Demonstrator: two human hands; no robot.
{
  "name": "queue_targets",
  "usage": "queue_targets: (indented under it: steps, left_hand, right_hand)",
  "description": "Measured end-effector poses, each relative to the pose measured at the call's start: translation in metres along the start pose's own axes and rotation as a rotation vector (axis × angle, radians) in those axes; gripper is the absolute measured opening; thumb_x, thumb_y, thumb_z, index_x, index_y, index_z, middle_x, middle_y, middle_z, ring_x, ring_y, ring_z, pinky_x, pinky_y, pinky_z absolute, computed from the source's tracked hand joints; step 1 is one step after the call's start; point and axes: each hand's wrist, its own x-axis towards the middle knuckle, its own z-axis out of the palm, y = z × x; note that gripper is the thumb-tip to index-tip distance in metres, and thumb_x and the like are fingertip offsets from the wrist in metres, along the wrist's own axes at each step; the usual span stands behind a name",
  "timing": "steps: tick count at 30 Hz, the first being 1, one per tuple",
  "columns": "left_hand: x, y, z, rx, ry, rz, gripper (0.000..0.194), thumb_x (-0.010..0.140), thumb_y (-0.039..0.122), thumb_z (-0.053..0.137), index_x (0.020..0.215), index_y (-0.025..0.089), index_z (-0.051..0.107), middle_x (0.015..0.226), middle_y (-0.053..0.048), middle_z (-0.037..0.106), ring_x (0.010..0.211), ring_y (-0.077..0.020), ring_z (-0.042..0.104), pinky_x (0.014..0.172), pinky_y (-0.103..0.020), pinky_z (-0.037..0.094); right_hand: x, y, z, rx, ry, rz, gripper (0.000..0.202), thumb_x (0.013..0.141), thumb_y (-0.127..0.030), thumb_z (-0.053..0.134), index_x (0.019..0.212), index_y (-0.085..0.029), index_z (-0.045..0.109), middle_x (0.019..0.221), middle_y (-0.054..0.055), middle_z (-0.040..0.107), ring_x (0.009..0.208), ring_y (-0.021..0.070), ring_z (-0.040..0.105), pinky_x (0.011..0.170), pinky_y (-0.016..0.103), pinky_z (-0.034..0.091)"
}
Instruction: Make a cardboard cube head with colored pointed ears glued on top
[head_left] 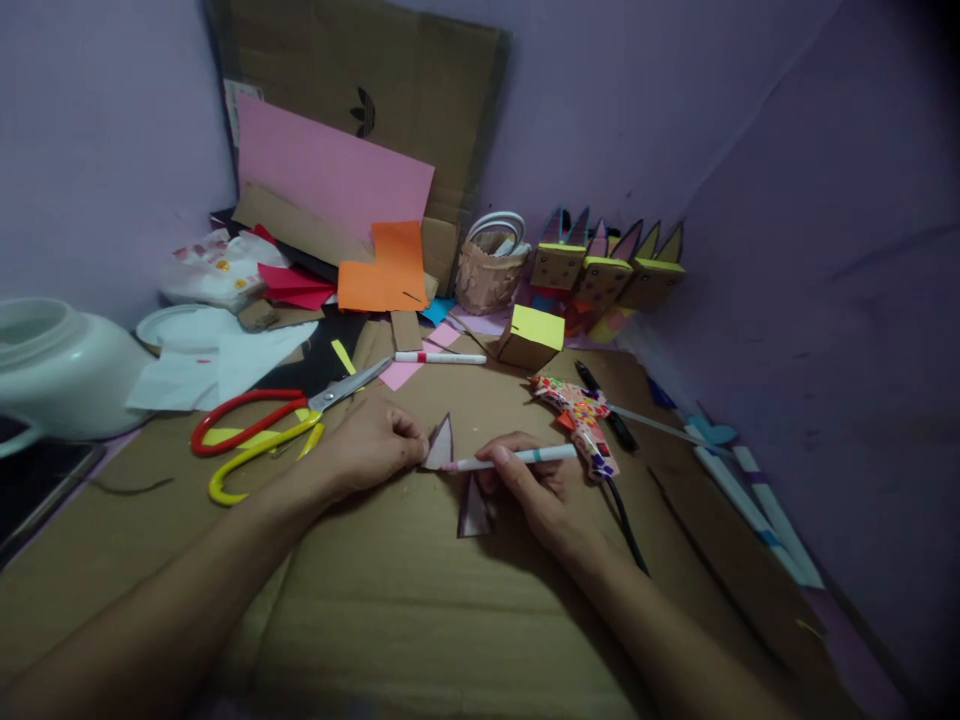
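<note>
Where the pen meets the paper, I find the governing relation: the pale triangle (441, 445) lies directly between the two hands, its long axis running near to far with the point at the far end. From the left hand (386, 440) it lies to the right, and its left edge is pinched between thumb and fingers. From the right hand (529, 480) it lies to the left; that hand grips a white marker (551, 455) with a teal band, thumb and fingers closed on the barrel. The marker's long axis runs left to right, roughly square to the triangle's, with the pink tip at the triangle's near right corner (from my remote view I cannot tell whether it presses on the surface). I judge the left hand nearer, being in contact.

A second triangle (474, 515) lies on the near side, pointing far, partly under the right hand's fingers.

As to edges, I note the scissors (321, 402) at left, blades directed far right, and the glue gun (574, 405) at right, near the marker's rear end. A red-banded marker (442, 358) limits the far side. Most room lies near, where the cardboard (360, 620) stretches between the forearms.
</note>
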Motion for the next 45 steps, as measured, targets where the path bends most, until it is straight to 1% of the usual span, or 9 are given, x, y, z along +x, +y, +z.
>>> queue_targets:
  steps: [6, 12, 18, 24, 29, 34, 39, 43, 45]
  left_hand:
    - [-0.0002, 0.0000, -0.0004, -0.005, -0.003, -0.017, 0.011, 0.062, 0.024, 0.058, 0.058, 0.018, 0.066, 0.046, 0.004, 0.051, 0.043, -0.0087, 0.039, 0.043, -0.021, 0.027]
    - [-0.0018, 0.0041, -0.0027, 0.024, -0.018, -0.032, 0.012, 0.061, 0.024, 0.056, 0.057, 0.017, 0.065, 0.050, 0.003, 0.055, 0.049, -0.0101, 0.044, 0.047, -0.022, 0.029]
    - [-0.0025, 0.0046, -0.0019, -0.011, -0.036, -0.027, 0.013, 0.060, 0.025, 0.055, 0.056, 0.016, 0.063, 0.048, 0.004, 0.051, 0.047, -0.0100, 0.041, 0.046, -0.022, 0.027]
    - [-0.0020, 0.0014, -0.0014, -0.035, -0.030, -0.002, 0.012, 0.060, 0.025, 0.056, 0.058, 0.016, 0.063, 0.050, 0.004, 0.052, 0.049, -0.0104, 0.041, 0.047, -0.022, 0.028]
    - [-0.0027, 0.0017, -0.0020, -0.032, -0.042, -0.025, 0.012, 0.060, 0.024, 0.054, 0.056, 0.017, 0.062, 0.048, 0.005, 0.050, 0.047, -0.0100, 0.040, 0.046, -0.022, 0.026]
    - [-0.0028, 0.0003, -0.0019, -0.028, -0.036, -0.017, 0.012, 0.059, 0.026, 0.056, 0.057, 0.017, 0.063, 0.049, 0.005, 0.051, 0.048, -0.0100, 0.040, 0.046, -0.022, 0.027]
    - [-0.0020, 0.0022, -0.0015, -0.011, -0.025, -0.022, 0.013, 0.060, 0.025, 0.056, 0.059, 0.015, 0.064, 0.050, 0.004, 0.052, 0.049, -0.0103, 0.042, 0.047, -0.022, 0.028]
    - [-0.0032, 0.0053, -0.0022, -0.018, -0.014, 0.001, 0.011, 0.060, 0.023, 0.057, 0.057, 0.016, 0.064, 0.051, 0.004, 0.054, 0.051, -0.0105, 0.043, 0.049, -0.021, 0.029]
    - [-0.0043, 0.0062, -0.0026, -0.025, -0.016, 0.001, 0.011, 0.060, 0.023, 0.056, 0.057, 0.016, 0.064, 0.051, 0.004, 0.054, 0.051, -0.0105, 0.043, 0.049, -0.021, 0.029]
  right_hand:
    - [-0.0006, -0.0019, 0.0004, 0.028, 0.093, 0.002, 0.024, 0.081, -0.040, 0.059, 0.079, -0.018, 0.066, 0.057, 0.000, 0.060, 0.050, 0.0118, 0.054, 0.045, 0.021, 0.041]
    - [0.0004, -0.0017, 0.0001, -0.002, -0.003, 0.024, 0.028, 0.082, -0.040, 0.057, 0.075, -0.015, 0.066, 0.054, 0.000, 0.058, 0.048, 0.0105, 0.051, 0.043, 0.020, 0.037]
    - [0.0025, -0.0074, 0.0024, 0.046, 0.142, -0.014, 0.025, 0.078, -0.041, 0.061, 0.079, -0.017, 0.066, 0.062, 0.001, 0.062, 0.055, 0.0126, 0.056, 0.049, 0.022, 0.043]
    - [0.0019, -0.0063, 0.0019, 0.062, 0.031, 0.042, 0.028, 0.079, -0.043, 0.061, 0.075, -0.015, 0.066, 0.055, 0.001, 0.058, 0.048, 0.0111, 0.051, 0.045, 0.021, 0.038]
    - [0.0022, -0.0085, 0.0032, 0.082, 0.109, 0.023, 0.027, 0.077, -0.043, 0.064, 0.080, -0.016, 0.067, 0.062, 0.002, 0.061, 0.055, 0.0126, 0.055, 0.049, 0.022, 0.042]
    - [0.0013, -0.0071, 0.0031, 0.086, 0.046, 0.060, 0.028, 0.078, -0.043, 0.062, 0.075, -0.015, 0.066, 0.055, 0.000, 0.058, 0.049, 0.0108, 0.052, 0.045, 0.021, 0.039]
    - [0.0006, -0.0039, 0.0021, 0.108, 0.098, 0.014, 0.024, 0.078, -0.040, 0.063, 0.082, -0.017, 0.066, 0.064, 0.001, 0.061, 0.057, 0.0125, 0.055, 0.052, 0.022, 0.043]
    - [0.0007, -0.0014, 0.0019, 0.086, 0.053, 0.033, 0.027, 0.081, -0.041, 0.060, 0.076, -0.015, 0.065, 0.057, 0.000, 0.058, 0.049, 0.0103, 0.049, 0.044, 0.021, 0.037]
    - [0.0013, -0.0015, 0.0019, 0.085, 0.065, 0.027, 0.027, 0.081, -0.042, 0.060, 0.076, -0.015, 0.065, 0.057, 0.001, 0.058, 0.049, 0.0104, 0.050, 0.044, 0.021, 0.037]
